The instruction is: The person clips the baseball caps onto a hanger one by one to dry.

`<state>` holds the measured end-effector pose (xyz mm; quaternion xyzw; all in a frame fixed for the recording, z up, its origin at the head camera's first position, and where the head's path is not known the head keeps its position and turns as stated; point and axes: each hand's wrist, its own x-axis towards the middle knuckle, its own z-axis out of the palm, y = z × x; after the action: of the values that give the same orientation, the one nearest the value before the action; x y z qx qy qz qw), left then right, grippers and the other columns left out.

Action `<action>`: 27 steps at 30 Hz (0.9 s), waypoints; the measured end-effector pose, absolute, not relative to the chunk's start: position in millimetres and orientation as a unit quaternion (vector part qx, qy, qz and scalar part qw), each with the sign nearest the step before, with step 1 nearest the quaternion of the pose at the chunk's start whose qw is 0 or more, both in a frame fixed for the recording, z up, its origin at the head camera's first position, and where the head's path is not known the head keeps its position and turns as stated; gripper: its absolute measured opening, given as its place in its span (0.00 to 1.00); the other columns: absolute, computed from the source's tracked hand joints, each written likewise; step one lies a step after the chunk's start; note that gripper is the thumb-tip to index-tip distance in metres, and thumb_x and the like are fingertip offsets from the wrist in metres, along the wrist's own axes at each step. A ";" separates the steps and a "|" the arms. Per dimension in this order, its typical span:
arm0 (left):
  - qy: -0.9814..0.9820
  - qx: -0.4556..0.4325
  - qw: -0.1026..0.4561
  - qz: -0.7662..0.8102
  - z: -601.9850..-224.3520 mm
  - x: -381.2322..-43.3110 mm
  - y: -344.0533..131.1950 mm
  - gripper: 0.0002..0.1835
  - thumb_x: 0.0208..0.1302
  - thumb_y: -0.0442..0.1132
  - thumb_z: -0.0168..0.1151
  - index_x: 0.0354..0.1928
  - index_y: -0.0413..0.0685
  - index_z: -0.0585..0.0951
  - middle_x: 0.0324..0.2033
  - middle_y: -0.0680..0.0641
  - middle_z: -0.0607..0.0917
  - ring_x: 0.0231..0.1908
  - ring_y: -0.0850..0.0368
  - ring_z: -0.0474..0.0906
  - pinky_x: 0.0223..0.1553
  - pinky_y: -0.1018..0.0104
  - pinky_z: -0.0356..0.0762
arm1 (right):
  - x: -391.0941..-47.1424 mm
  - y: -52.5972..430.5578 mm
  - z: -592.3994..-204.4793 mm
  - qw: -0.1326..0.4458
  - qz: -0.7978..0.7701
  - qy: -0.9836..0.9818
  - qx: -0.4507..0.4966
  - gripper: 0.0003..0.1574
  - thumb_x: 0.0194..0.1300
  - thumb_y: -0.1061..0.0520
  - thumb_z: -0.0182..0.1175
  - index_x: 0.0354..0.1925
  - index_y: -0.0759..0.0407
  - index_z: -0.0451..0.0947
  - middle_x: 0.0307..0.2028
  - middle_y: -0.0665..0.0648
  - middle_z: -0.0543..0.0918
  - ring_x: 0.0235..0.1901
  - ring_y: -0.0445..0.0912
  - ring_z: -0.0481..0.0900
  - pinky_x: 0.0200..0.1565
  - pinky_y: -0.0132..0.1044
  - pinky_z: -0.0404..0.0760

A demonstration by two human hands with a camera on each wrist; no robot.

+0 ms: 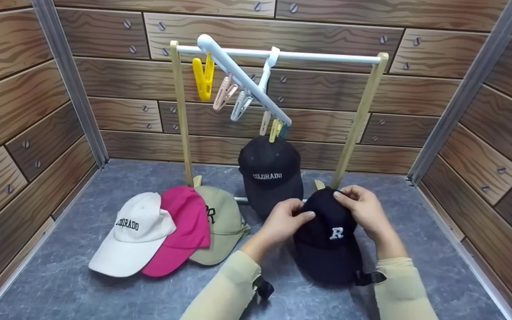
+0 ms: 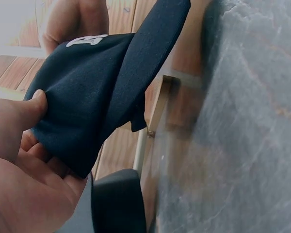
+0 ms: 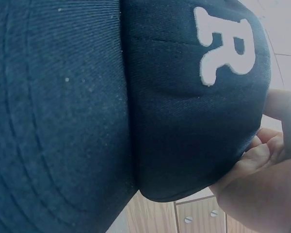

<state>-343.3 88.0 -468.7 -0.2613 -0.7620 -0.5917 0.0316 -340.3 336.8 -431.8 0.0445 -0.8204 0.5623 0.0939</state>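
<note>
Both hands hold a navy cap (image 1: 322, 222) with a white letter R, its brim hanging down, above the grey floor at the right. My left hand (image 1: 282, 222) pinches the cap's side, thumb on the outside and fingers behind the fabric, as the left wrist view shows. With thumb and fingers, my right hand (image 1: 365, 209) grips the cap near its top right. The white R (image 3: 228, 46) and brim (image 3: 53, 116) fill much of the right wrist view. Just behind, a black COLORADO cap (image 1: 270, 164) hangs from a yellow clip (image 1: 275, 130) on a hanger.
A white cap (image 1: 136, 235), a pink cap (image 1: 185, 226) and a khaki cap (image 1: 222, 231) overlap on the floor at left. The pale blue hanger (image 1: 247, 82) hangs from a rack rail (image 1: 327, 56), with a large yellow clip (image 1: 203, 78) and several other clips. Wood-patterned walls (image 1: 487, 111) enclose the space.
</note>
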 end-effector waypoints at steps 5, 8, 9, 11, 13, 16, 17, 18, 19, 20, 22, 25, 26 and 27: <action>-0.767 -0.264 0.033 -0.584 -466.6 -344.4 80.1 0.14 0.74 0.40 0.76 0.31 0.46 0.82 0.26 0.58 0.74 0.29 0.63 0.71 0.36 0.67 0.70 | -338.5 328.4 -431.7 0.099 0.572 -0.813 0.041 0.17 0.80 0.54 0.70 0.47 0.69 0.82 0.32 0.51 0.82 0.32 0.43 0.80 0.35 0.34 0.80; -0.769 -0.265 0.033 -0.582 -463.4 -345.1 75.3 0.13 0.74 0.40 0.75 0.31 0.47 0.82 0.25 0.58 0.74 0.28 0.63 0.71 0.34 0.67 0.70 | -336.9 323.1 -430.4 0.101 0.585 -0.804 0.040 0.16 0.80 0.54 0.71 0.47 0.68 0.82 0.32 0.51 0.82 0.31 0.43 0.80 0.35 0.34 0.79; -0.767 -0.266 0.031 -0.584 -461.7 -345.2 73.6 0.13 0.74 0.40 0.75 0.31 0.46 0.83 0.25 0.58 0.74 0.28 0.63 0.71 0.34 0.67 0.70 | -336.5 321.1 -429.9 0.104 0.589 -0.800 0.040 0.16 0.80 0.54 0.71 0.46 0.68 0.82 0.31 0.51 0.82 0.31 0.43 0.80 0.34 0.34 0.80; -0.764 -0.271 0.031 -0.585 -458.2 -345.4 69.9 0.12 0.74 0.40 0.75 0.32 0.46 0.83 0.26 0.59 0.75 0.28 0.64 0.71 0.34 0.67 0.70 | -335.9 317.2 -428.4 0.110 0.597 -0.794 0.040 0.16 0.79 0.55 0.71 0.46 0.68 0.82 0.31 0.52 0.82 0.31 0.43 0.81 0.34 0.33 0.80; -0.764 -0.276 0.033 -0.582 -454.6 -346.3 66.5 0.12 0.74 0.40 0.76 0.33 0.46 0.84 0.26 0.59 0.76 0.28 0.64 0.72 0.35 0.67 0.71 | -335.9 313.8 -427.2 0.116 0.603 -0.788 0.040 0.15 0.79 0.55 0.72 0.45 0.68 0.82 0.30 0.52 0.82 0.30 0.43 0.81 0.33 0.33 0.80; -0.764 -0.285 0.039 -0.578 -450.7 -347.6 61.1 0.11 0.73 0.40 0.76 0.34 0.45 0.85 0.27 0.60 0.77 0.29 0.65 0.73 0.36 0.68 0.72 | -335.6 308.3 -425.2 0.125 0.614 -0.778 0.043 0.14 0.78 0.57 0.72 0.44 0.68 0.82 0.30 0.52 0.83 0.30 0.42 0.81 0.33 0.33 0.80; -0.765 -0.287 0.041 -0.575 -449.8 -347.9 59.2 0.10 0.73 0.40 0.76 0.34 0.45 0.85 0.27 0.60 0.77 0.30 0.64 0.73 0.36 0.68 0.72 | -335.6 306.6 -425.0 0.126 0.617 -0.775 0.043 0.13 0.78 0.57 0.72 0.44 0.68 0.82 0.30 0.52 0.83 0.30 0.42 0.81 0.33 0.33 0.80; -0.766 -0.289 0.043 -0.572 -449.5 -348.5 57.5 0.10 0.73 0.40 0.76 0.34 0.44 0.85 0.27 0.60 0.77 0.30 0.64 0.73 0.37 0.68 0.72 | -335.4 304.9 -424.6 0.128 0.620 -0.773 0.044 0.13 0.78 0.58 0.72 0.44 0.68 0.82 0.30 0.52 0.83 0.30 0.42 0.81 0.33 0.33 0.80; -0.767 -0.290 0.045 -0.570 -449.7 -349.4 56.0 0.10 0.73 0.40 0.76 0.34 0.44 0.86 0.27 0.60 0.77 0.30 0.64 0.73 0.37 0.68 0.72 | -335.3 303.2 -424.4 0.129 0.623 -0.771 0.044 0.13 0.78 0.58 0.72 0.44 0.68 0.83 0.30 0.52 0.83 0.30 0.42 0.81 0.33 0.33 0.81; -0.768 -0.291 0.046 -0.568 -449.8 -350.0 54.3 0.10 0.73 0.40 0.76 0.34 0.44 0.86 0.28 0.60 0.78 0.31 0.65 0.73 0.38 0.68 0.72 | -335.1 301.7 -424.2 0.130 0.625 -0.768 0.044 0.12 0.78 0.58 0.72 0.44 0.68 0.83 0.30 0.52 0.83 0.30 0.42 0.81 0.33 0.33 0.81; -0.769 -0.290 0.045 -0.567 -450.2 -351.0 51.2 0.10 0.73 0.40 0.76 0.35 0.44 0.86 0.28 0.61 0.78 0.31 0.65 0.74 0.39 0.67 0.73 | -335.1 298.5 -424.4 0.130 0.632 -0.763 0.044 0.12 0.78 0.59 0.71 0.43 0.68 0.83 0.30 0.52 0.83 0.29 0.42 0.81 0.33 0.33 0.81; -0.770 -0.286 0.044 -0.568 -450.3 -351.9 46.9 0.10 0.73 0.40 0.76 0.35 0.44 0.86 0.29 0.61 0.78 0.31 0.64 0.74 0.39 0.67 0.73 | -335.7 293.9 -424.9 0.130 0.641 -0.755 0.045 0.11 0.78 0.59 0.71 0.43 0.68 0.83 0.30 0.53 0.84 0.30 0.42 0.82 0.33 0.33 0.81; -0.770 -0.285 0.044 -0.569 -449.8 -351.7 45.5 0.10 0.73 0.40 0.75 0.36 0.44 0.86 0.29 0.60 0.78 0.31 0.64 0.74 0.40 0.67 0.73 | -336.1 292.4 -425.2 0.131 0.643 -0.753 0.046 0.11 0.78 0.60 0.71 0.43 0.68 0.83 0.31 0.53 0.84 0.30 0.42 0.82 0.34 0.33 0.81; -0.769 -0.284 0.044 -0.571 -449.5 -351.8 44.3 0.10 0.73 0.40 0.75 0.36 0.44 0.86 0.29 0.60 0.78 0.32 0.64 0.74 0.40 0.67 0.73 | -336.4 290.9 -425.3 0.132 0.644 -0.752 0.047 0.11 0.78 0.60 0.71 0.43 0.68 0.83 0.31 0.53 0.84 0.30 0.42 0.82 0.34 0.33 0.81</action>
<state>-351.8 44.3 -449.5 -0.2836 -0.7692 -0.5710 0.0439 -336.4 290.9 -425.3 0.0467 -0.7519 0.6443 0.1317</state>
